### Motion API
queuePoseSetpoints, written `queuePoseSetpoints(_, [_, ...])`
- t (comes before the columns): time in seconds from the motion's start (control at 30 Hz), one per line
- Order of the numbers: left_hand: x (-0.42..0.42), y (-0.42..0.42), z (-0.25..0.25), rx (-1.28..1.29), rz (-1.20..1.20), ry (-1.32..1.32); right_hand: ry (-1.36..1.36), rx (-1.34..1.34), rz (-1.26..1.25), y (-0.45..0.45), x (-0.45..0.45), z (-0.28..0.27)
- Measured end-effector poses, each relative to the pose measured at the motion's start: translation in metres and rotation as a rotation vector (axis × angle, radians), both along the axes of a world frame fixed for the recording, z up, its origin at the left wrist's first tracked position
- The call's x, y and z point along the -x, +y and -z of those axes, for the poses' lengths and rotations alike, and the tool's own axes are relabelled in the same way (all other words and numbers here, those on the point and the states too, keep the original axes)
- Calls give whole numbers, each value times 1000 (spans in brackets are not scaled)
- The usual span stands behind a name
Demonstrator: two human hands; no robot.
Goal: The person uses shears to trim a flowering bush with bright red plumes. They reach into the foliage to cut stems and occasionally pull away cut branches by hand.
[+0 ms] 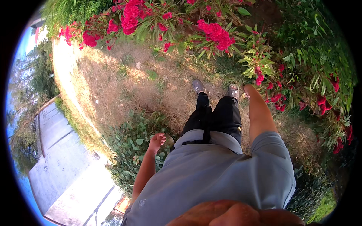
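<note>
My left hand (157, 143) hangs at my side above low leafy plants (138, 141). Its fingers are loosely curled and I see nothing in them. On the other side my right arm reaches forward and down, with my right hand (247, 90) beside my sandalled right foot (234, 91). That hand is small in the view and partly hidden by the forearm. A thin dark shape shows at its fingers, too small to identify. Red cockscomb flowers (258, 75) on a leafy stem are just beyond it.
Cockscomb plants with large red heads (216, 35) line the front and right. Dry grass and bare soil (113, 84) lie underfoot. A sunlit concrete slab (65, 152) extends on the left, with trees (45, 70) behind it. Dense green foliage (311, 42) stands at the right.
</note>
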State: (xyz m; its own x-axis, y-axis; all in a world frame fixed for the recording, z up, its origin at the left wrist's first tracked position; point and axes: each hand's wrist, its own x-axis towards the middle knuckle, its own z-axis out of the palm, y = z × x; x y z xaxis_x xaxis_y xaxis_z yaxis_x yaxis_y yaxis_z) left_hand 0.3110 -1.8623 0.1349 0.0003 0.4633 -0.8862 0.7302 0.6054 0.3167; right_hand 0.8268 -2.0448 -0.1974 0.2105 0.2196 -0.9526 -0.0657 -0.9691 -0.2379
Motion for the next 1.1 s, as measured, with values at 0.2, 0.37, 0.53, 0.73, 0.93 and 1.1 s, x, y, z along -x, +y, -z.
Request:
queuePoseSetpoints(0.2, [-9, -1, 4, -52, -4, -110, -108, -383, -599, 51, 22, 18])
queuePoseSetpoints(0.37, [-10, 4, 27, -53, -63, -197, 150, -206, -635, 107, 46, -96])
queuePoseSetpoints(0.53, [-8, 6, 54, -29, -101, -276, 76, -307, -542, 132, 61, -171])
queuePoseSetpoints(0.73, [17, 3, 93, 1, -206, -363, 120, -434, -367, 213, 53, -220])
queuePoseSetpoints(0.93, [64, 14, 97, -2, -429, -376, 205, -412, -245, 332, 58, -245])
queuePoseSetpoints(1.1, [120, 39, 113, 96, -695, -353, 232, -291, -269, 400, 76, -243])
